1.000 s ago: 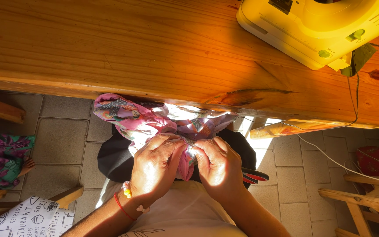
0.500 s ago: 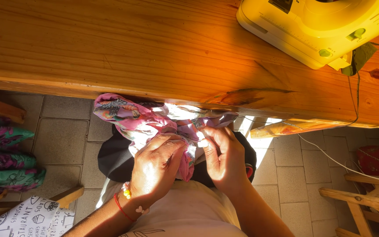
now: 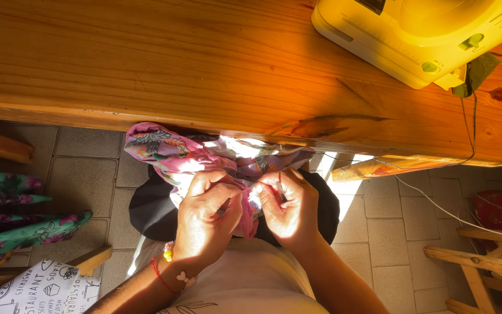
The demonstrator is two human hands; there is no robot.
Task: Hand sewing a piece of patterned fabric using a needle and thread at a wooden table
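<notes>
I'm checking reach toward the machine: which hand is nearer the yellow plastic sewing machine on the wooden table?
Right. The right hand sits below the yellow plastic sewing machine, left of it in view; the left hand lies farther left. Both pinch the pink floral fabric.

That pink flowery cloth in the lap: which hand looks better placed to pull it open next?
Probably the right hand: its fingertips pinch the cloth's edge with fingers free, while the left hand is curled closed around a bunch of it.
</notes>
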